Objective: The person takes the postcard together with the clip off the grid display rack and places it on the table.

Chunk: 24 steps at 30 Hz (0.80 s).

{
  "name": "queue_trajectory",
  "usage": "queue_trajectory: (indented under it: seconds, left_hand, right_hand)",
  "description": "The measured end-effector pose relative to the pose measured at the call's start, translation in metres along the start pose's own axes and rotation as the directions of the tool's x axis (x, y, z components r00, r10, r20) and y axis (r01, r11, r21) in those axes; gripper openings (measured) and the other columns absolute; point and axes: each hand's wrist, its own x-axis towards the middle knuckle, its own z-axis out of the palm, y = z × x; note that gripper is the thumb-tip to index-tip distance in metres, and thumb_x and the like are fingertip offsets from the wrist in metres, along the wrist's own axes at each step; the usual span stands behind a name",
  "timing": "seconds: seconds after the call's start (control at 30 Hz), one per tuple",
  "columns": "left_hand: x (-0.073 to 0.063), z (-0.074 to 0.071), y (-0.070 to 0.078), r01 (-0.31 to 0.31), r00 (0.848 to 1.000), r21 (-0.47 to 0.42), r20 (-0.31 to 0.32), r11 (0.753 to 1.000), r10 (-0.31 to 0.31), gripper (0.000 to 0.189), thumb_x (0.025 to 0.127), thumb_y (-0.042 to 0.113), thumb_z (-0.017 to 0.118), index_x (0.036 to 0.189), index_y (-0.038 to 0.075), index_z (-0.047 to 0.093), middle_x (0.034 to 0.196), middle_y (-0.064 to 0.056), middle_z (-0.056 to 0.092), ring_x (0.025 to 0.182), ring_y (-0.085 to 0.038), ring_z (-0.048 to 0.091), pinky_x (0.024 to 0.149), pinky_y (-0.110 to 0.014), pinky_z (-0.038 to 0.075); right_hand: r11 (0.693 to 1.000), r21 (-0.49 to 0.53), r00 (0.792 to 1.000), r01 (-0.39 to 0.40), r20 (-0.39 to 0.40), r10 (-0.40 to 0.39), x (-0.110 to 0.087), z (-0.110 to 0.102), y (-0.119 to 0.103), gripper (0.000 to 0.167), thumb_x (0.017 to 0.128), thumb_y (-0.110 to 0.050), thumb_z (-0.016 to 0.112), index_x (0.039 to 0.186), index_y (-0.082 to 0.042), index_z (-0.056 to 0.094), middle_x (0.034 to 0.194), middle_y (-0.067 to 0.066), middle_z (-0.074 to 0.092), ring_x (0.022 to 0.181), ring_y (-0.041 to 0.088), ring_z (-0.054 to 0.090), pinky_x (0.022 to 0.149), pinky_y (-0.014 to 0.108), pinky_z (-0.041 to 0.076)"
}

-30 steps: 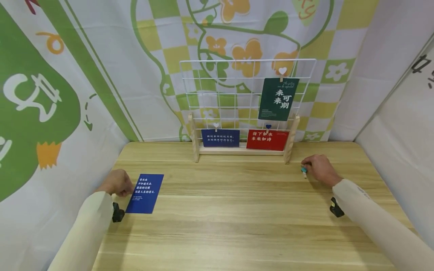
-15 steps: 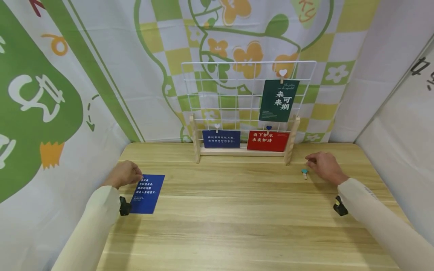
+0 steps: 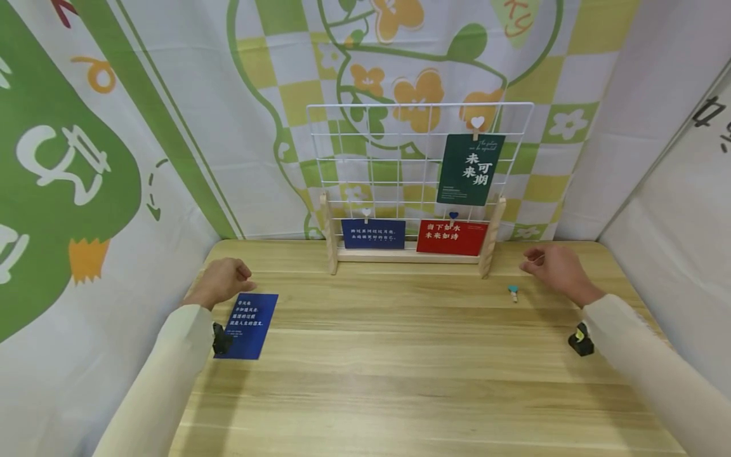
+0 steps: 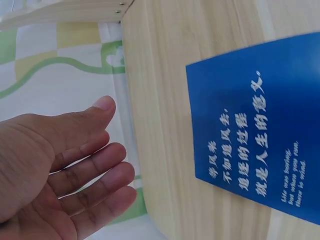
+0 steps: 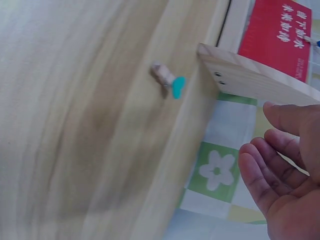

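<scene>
My left hand (image 3: pixel 221 282) hovers just above the far edge of a blue card (image 3: pixel 254 327) with white writing. In the left wrist view its fingers (image 4: pixel 97 185) are loosely bent and hold nothing; the blue card (image 4: pixel 255 125) lies apart from them on the table. Over on the right, a small wooden clothespin with a teal heart (image 3: pixel 513 293) lies on the table. Beyond and to the right of it is my right hand (image 3: pixel 556 270), relaxed with nothing in its grasp. The right wrist view shows the teal-heart clothespin (image 5: pixel 167 80) well clear of the fingertips.
A white wire grid rack (image 3: pixel 400 158) with wooden feet stands at the table's back. Clipped to it are a green card (image 3: pixel 469 181), a red card (image 3: pixel 448 241) and a small blue card (image 3: pixel 371 238). Printed cloth walls enclose the wooden table (image 3: pixel 388 355).
My left hand has moved from the blue card's left side to above its far edge. My right hand has come away from the clothespin, up and to the right, leaving it lying on the table.
</scene>
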Motion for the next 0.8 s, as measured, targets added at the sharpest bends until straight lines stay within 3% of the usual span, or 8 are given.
queue_trajectory:
  seconds: [0.37,0.6,0.8]
  left_hand:
    - [0.012,-0.007,0.027,-0.013,1.0,-0.013,-0.004,1.0,0.013,0.042,0.089,0.022,0.072,0.115,-0.01,0.062,0.11,-0.027,0.067,0.099,-0.04,0.064,0.086,-0.05,0.053]
    - [0.022,-0.012,0.048,-0.026,1.0,-0.019,0.012,0.999,0.026,0.044,0.091,0.024,0.07,0.119,-0.008,0.059,0.118,-0.028,0.064,0.107,-0.042,0.062,0.092,-0.051,0.05]
    - [0.03,-0.02,0.067,-0.057,0.998,-0.025,-0.004,0.998,0.057,0.044,0.091,0.022,0.072,0.12,-0.008,0.06,0.118,-0.029,0.064,0.108,-0.041,0.062,0.092,-0.05,0.052]
  right_hand:
    - [0.998,-0.01,0.994,0.063,-0.092,-0.063,0.006,-0.021,-0.012,0.024,0.088,-0.012,0.072,0.101,0.008,0.069,0.089,0.024,0.073,0.08,0.039,0.071,0.071,0.052,0.056]
    - [0.998,0.013,0.992,0.062,-0.113,-0.06,0.013,-0.035,-0.025,0.026,0.09,-0.015,0.07,0.104,0.007,0.069,0.094,0.025,0.073,0.083,0.039,0.071,0.075,0.053,0.055]
    - [0.994,0.022,0.981,0.103,-0.17,-0.098,0.018,-0.042,-0.038,0.023,0.09,-0.014,0.07,0.103,0.006,0.07,0.093,0.024,0.073,0.081,0.038,0.072,0.07,0.048,0.057]
